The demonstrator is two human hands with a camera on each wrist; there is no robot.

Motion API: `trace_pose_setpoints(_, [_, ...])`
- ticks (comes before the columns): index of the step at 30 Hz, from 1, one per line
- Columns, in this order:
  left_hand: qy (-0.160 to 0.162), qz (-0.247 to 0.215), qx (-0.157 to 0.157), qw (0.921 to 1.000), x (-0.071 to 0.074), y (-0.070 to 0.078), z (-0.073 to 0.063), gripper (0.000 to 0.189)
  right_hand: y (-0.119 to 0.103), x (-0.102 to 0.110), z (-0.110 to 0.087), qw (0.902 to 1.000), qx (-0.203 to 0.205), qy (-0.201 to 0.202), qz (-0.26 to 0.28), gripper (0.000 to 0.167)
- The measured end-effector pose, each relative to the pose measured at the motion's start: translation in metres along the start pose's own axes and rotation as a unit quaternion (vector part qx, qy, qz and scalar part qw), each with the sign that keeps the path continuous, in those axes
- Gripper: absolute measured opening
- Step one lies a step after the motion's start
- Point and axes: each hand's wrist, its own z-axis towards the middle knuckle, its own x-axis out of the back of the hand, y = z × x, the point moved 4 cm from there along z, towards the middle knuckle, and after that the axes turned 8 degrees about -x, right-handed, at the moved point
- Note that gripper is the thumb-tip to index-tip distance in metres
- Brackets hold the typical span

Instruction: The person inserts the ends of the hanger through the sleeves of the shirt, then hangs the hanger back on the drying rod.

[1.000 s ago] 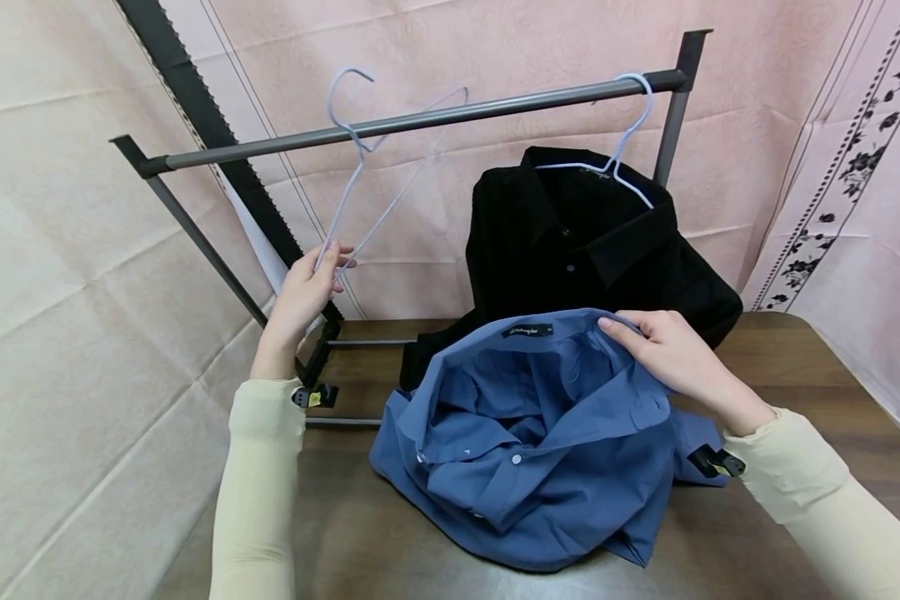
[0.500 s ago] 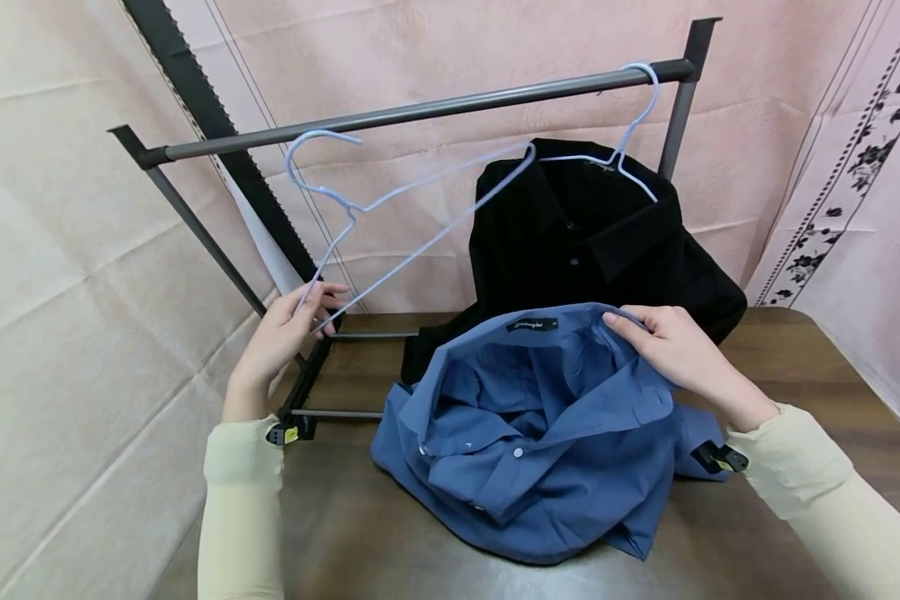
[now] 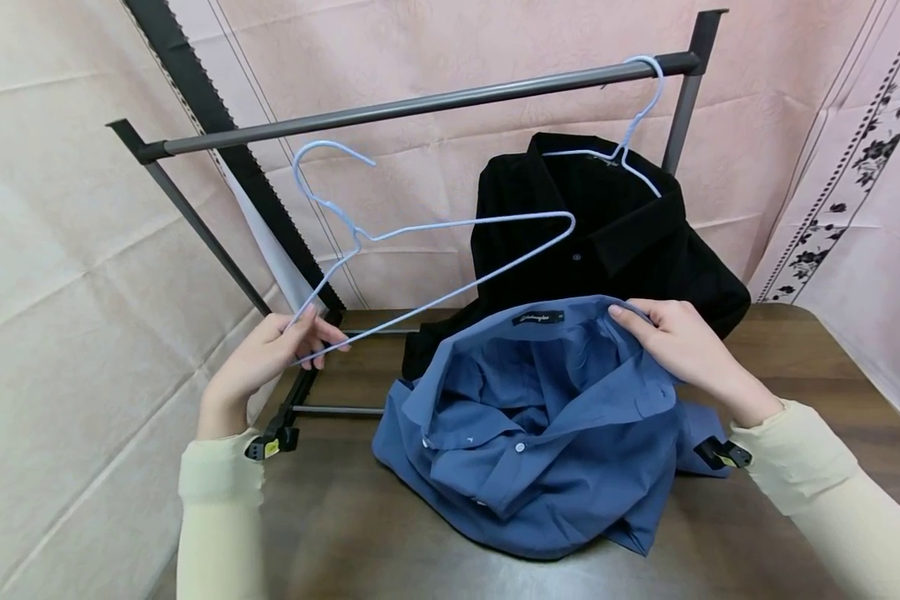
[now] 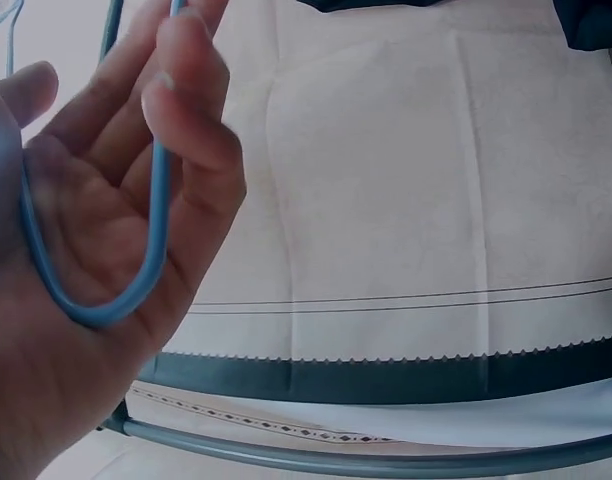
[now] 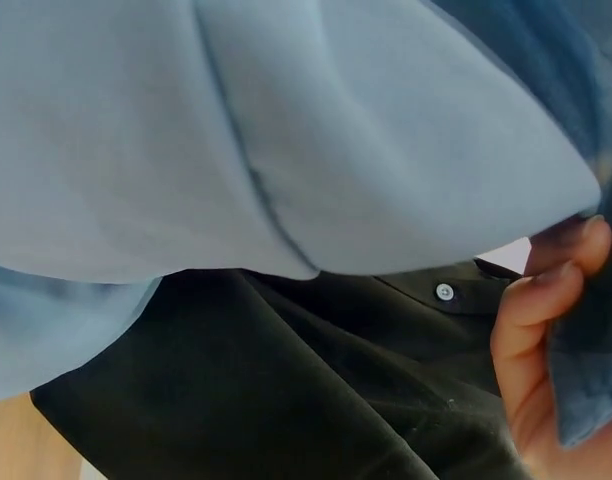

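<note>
In the head view my left hand (image 3: 273, 354) holds a light blue wire hanger (image 3: 457, 223) by one end, its hook up and its other end reaching right. The left wrist view shows the rounded hanger end (image 4: 111, 310) lying across the palm with fingers curled over the wire. My right hand (image 3: 682, 337) pinches the collar of a blue button-up shirt (image 3: 570, 500) between thumb and fingers. That shirt stands bunched on the table, its neck opening facing up and a dark label inside the collar. In the right wrist view the fingers (image 5: 546, 300) grip the cloth edge.
Behind the blue shirt, a black shirt (image 3: 525, 217) hangs on another light blue hanger (image 3: 641, 117) from the grey metal rail (image 3: 420, 107) of a rack. The wooden table (image 3: 330, 517) lies beneath, with pink patterned cloth (image 3: 435, 50) behind.
My left hand has come down and left with the hanger, turning it so its far end swings down from above the rail to before the black shirt. The right hand keeps its collar grip.
</note>
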Motion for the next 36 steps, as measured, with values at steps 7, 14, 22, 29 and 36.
trace_pose_setpoints(7, [-0.078,-0.028,-0.024,0.9963,-0.013,0.008,-0.009,0.055,0.002,0.004,0.0,0.9999,-0.009,0.007,0.0,0.034])
trace_pose_setpoints(14, [-0.112,0.003,0.025,0.9934,-0.03,0.014,-0.012,0.054,0.006,0.009,-0.002,0.9998,-0.015,0.014,-0.006,0.032])
trace_pose_setpoints(22, [-0.144,0.042,0.069,0.9863,-0.057,0.022,-0.001,0.056,0.004,0.011,-0.004,0.9995,-0.018,0.027,0.0,0.033])
trace_pose_setpoints(29, [-0.144,0.043,0.076,0.9857,-0.073,0.022,0.01,0.059,-0.001,0.009,-0.008,0.9993,-0.023,0.029,0.002,0.036])
trace_pose_setpoints(36, [-0.14,0.04,0.065,0.9872,-0.09,0.029,0.024,0.061,-0.008,0.009,-0.012,0.9992,-0.009,0.04,0.0,0.036])
